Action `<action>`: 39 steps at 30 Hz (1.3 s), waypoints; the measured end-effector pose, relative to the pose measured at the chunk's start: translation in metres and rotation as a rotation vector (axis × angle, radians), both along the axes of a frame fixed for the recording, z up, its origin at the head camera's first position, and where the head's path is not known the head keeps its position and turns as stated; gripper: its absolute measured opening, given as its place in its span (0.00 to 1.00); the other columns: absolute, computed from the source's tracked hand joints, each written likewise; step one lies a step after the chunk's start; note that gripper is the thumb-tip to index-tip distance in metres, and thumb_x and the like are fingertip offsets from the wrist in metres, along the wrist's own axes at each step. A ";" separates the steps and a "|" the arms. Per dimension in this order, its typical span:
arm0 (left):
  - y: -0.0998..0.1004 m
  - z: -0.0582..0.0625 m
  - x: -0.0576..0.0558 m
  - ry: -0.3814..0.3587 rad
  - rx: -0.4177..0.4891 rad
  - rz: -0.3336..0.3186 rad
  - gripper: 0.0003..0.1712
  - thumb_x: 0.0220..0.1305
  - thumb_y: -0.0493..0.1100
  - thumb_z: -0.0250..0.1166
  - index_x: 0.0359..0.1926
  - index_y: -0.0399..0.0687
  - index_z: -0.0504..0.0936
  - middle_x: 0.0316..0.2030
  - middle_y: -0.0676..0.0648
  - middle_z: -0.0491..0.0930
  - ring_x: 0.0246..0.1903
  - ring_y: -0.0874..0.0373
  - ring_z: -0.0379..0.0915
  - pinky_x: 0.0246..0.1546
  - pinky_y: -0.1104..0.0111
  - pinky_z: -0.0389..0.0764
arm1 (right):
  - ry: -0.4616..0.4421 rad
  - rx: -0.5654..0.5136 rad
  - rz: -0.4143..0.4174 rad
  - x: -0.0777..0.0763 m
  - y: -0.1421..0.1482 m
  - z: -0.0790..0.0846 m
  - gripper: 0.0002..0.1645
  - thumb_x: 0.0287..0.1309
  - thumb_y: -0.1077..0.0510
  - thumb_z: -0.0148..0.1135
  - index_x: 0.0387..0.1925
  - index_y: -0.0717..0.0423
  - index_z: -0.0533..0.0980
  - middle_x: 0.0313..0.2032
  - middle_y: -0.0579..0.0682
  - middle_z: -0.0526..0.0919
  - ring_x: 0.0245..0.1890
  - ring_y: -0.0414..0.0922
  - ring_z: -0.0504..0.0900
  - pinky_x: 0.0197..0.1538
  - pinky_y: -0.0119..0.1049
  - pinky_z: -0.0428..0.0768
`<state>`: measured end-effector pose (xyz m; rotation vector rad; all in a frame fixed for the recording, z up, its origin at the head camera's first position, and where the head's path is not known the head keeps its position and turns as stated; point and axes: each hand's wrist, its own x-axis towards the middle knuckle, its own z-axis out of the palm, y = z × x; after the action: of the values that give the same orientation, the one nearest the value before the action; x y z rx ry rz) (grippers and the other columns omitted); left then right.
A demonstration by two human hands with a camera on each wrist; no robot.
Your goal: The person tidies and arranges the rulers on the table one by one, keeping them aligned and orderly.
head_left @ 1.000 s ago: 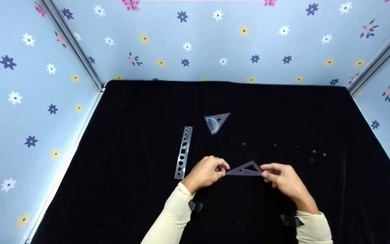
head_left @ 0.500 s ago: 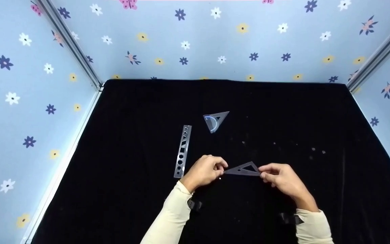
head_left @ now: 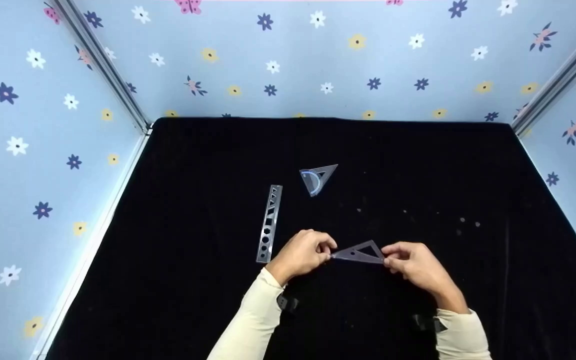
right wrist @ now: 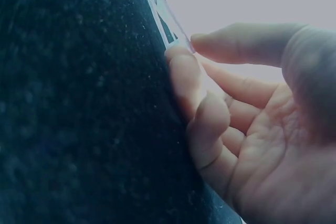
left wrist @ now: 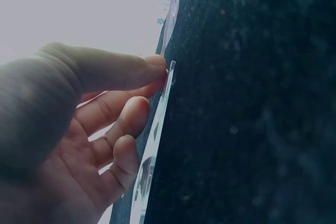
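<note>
A clear plastic set square (head_left: 360, 252) is held over the black cloth (head_left: 418, 175) near the front middle. My left hand (head_left: 304, 253) pinches its left tip between thumb and forefinger, and my right hand (head_left: 413, 264) pinches its right corner. In the left wrist view my thumb and fingers (left wrist: 131, 77) grip the thin edge of the set square (left wrist: 157, 124). The right wrist view shows my fingers (right wrist: 210, 51) closed on the set square's (right wrist: 163, 17) corner. Both sleeves are cream.
A clear stencil ruler (head_left: 270, 223) lies just left of my left hand. A second clear triangle with a blue protractor arc (head_left: 317, 179) lies farther back. Blue flowered walls (head_left: 43, 125) enclose the cloth on three sides.
The set square and both hands have barely shifted; the grip is the same. The view moved slightly.
</note>
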<state>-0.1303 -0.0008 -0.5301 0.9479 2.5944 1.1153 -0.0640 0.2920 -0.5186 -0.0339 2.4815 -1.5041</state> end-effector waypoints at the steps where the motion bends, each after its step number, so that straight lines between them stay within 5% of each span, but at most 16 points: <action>1: 0.000 0.000 0.000 -0.002 0.001 -0.006 0.11 0.57 0.35 0.70 0.42 0.51 0.88 0.27 0.63 0.82 0.35 0.65 0.76 0.42 0.71 0.75 | -0.001 0.004 0.003 0.000 0.000 0.000 0.15 0.59 0.64 0.68 0.48 0.66 0.81 0.31 0.55 0.85 0.27 0.46 0.80 0.24 0.34 0.76; 8: 0.001 -0.001 -0.001 0.000 0.011 -0.041 0.13 0.55 0.33 0.70 0.41 0.49 0.88 0.30 0.55 0.85 0.33 0.65 0.78 0.40 0.72 0.76 | 0.001 0.023 0.021 0.000 0.001 -0.001 0.15 0.58 0.66 0.67 0.48 0.67 0.81 0.30 0.54 0.85 0.25 0.44 0.79 0.24 0.32 0.76; 19: -0.001 0.000 0.000 0.036 -0.085 -0.074 0.10 0.55 0.41 0.76 0.40 0.55 0.89 0.32 0.60 0.80 0.35 0.67 0.75 0.45 0.70 0.73 | 0.046 0.037 0.025 0.000 -0.001 -0.004 0.11 0.58 0.66 0.68 0.44 0.64 0.83 0.30 0.52 0.85 0.27 0.44 0.80 0.29 0.32 0.79; 26: -0.001 -0.002 0.001 0.036 -0.051 -0.069 0.08 0.55 0.39 0.75 0.37 0.54 0.89 0.32 0.60 0.79 0.34 0.68 0.75 0.41 0.75 0.75 | 0.049 0.047 0.052 0.001 0.000 -0.005 0.12 0.58 0.66 0.68 0.44 0.64 0.83 0.29 0.51 0.84 0.26 0.42 0.79 0.28 0.32 0.78; 39: -0.001 -0.002 0.001 0.100 -0.107 -0.057 0.05 0.57 0.43 0.74 0.35 0.60 0.91 0.34 0.65 0.81 0.38 0.65 0.74 0.45 0.68 0.74 | 0.075 0.075 0.058 0.001 -0.001 -0.004 0.12 0.58 0.65 0.68 0.44 0.63 0.83 0.32 0.51 0.86 0.29 0.43 0.82 0.30 0.33 0.80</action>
<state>-0.1288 -0.0018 -0.5326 1.0717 2.6566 0.9279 -0.0632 0.2906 -0.5226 -0.1504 2.5703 -1.4103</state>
